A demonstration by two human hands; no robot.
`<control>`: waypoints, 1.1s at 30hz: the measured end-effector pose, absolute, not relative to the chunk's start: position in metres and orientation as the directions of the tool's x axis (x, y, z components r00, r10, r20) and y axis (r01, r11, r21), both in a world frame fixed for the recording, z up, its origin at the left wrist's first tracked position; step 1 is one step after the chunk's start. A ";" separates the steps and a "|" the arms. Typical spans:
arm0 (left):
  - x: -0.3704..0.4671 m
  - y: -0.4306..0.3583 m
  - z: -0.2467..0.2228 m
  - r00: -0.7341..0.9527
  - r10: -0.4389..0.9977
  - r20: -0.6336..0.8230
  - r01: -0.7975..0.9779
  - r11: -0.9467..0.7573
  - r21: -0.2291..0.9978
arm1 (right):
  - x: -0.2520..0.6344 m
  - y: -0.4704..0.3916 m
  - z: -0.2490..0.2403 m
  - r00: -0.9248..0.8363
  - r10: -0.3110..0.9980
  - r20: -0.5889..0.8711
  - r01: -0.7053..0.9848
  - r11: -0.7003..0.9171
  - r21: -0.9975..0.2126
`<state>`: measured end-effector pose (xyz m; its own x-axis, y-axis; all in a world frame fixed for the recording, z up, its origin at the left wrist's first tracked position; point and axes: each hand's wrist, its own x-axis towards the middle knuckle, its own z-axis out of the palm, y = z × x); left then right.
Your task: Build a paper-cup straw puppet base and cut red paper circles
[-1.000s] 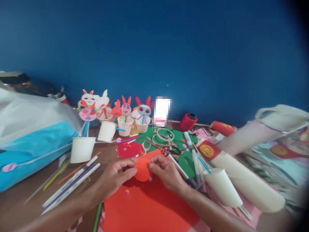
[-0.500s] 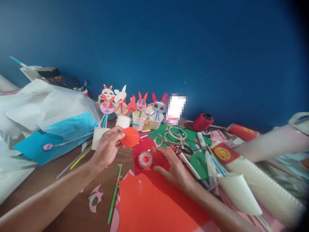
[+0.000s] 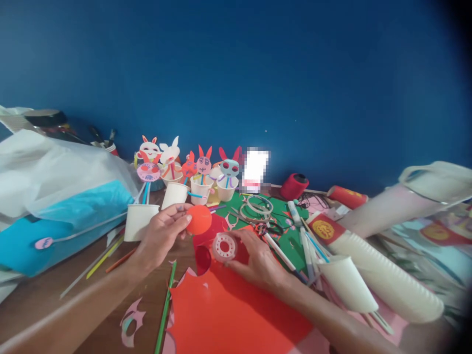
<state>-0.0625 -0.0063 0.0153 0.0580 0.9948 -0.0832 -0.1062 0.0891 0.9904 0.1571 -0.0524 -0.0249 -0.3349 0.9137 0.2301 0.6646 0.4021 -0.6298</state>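
Note:
My left hand (image 3: 165, 226) pinches an orange paper circle (image 3: 199, 220) at its left edge, thumb in front. My right hand (image 3: 258, 255) has its thumb and fingers around the right side of a roll of clear tape (image 3: 224, 247) with a white holed core. The roll is over red paper, and a dark round patch (image 3: 203, 259) shows on that paper to its left. Below it lies a large orange paper sheet (image 3: 228, 309) with scalloped cut edges, partly under my right forearm.
Paper cups (image 3: 201, 191) with rabbit-faced straw figures stand along the back. To the right are a marker (image 3: 282, 251), a glue stick (image 3: 294, 212), a tilted cup (image 3: 348, 282) and stacked cups (image 3: 383, 270). A green straw (image 3: 165, 307) and pink scraps (image 3: 132, 322) lie left.
My right hand has closed in on the tape roll and taken hold of it, uncovering the dark round patch. My left hand still holds the circle. The view has shifted slightly right.

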 end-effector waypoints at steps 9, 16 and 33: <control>-0.067 -0.001 0.009 -0.030 0.998 -0.063 -0.069 0.061 0.996 | 0.155 -0.031 -0.020 -0.252 0.916 0.313 0.781 0.383 -0.494; -0.068 -0.003 0.003 -0.032 0.997 -0.063 -0.031 0.062 0.998 | 0.143 -0.021 -0.024 -0.364 0.872 0.328 0.830 0.463 -0.312; -0.046 -0.026 -0.014 0.221 0.953 -0.208 0.205 0.163 0.965 | 0.179 -0.087 -0.031 -0.711 0.682 0.170 0.623 0.724 -0.297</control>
